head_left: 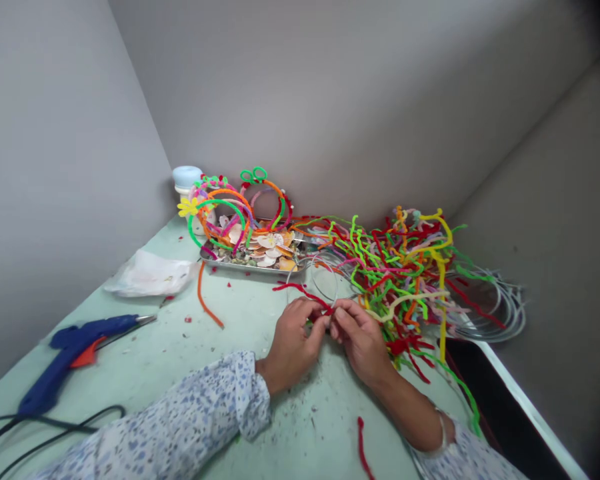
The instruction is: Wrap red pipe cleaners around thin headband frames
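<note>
My left hand (pixel 294 340) and my right hand (pixel 359 337) meet at the middle of the pale green table (pixel 145 373). Both are closed in a pinch on a red pipe cleaner (pixel 300 290), which runs up and to the left from my fingertips. A thin clear hairband hoop (pixel 325 277) lies just behind my fingers; the red strand seems to sit against it. A big tangled heap of coloured pipe cleaners (pixel 405 267) lies right beside my right hand.
A metal tray (pixel 253 265) of shell-like pieces and finished wrapped headbands (pixel 235 207) stands at the back. A blue glue gun (pixel 75 350) with a black cord lies front left. A white plastic bag (pixel 147 273), bare hoops (pixel 500 310) and loose strands (pixel 207 303) lie around.
</note>
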### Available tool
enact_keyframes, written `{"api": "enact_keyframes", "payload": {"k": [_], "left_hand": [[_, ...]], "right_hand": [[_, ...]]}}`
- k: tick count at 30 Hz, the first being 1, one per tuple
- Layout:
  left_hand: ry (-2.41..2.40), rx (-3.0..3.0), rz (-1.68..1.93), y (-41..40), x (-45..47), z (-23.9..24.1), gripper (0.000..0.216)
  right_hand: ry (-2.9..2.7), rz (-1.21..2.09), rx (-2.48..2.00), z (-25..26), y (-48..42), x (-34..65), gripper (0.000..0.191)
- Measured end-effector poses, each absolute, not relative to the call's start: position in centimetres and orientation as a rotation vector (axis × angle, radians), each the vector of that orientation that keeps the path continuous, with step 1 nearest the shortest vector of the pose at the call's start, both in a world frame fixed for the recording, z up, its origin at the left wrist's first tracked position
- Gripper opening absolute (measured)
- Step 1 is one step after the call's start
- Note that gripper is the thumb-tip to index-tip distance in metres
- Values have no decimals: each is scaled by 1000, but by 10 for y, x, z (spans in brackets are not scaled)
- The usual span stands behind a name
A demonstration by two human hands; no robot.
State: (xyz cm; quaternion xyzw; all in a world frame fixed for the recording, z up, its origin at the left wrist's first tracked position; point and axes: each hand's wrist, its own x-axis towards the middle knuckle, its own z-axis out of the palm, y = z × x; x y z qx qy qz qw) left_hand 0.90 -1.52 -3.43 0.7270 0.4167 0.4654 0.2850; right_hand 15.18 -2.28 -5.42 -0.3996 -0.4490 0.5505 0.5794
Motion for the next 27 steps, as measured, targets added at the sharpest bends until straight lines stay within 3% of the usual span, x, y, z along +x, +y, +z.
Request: {"api": "enact_keyframes", "payload": {"k": [27], "left_hand": [[982, 1831, 1207, -13, 9, -35, 14]], "right_hand": [[-1054, 1295, -1014, -57, -19, 151, 20]]}}
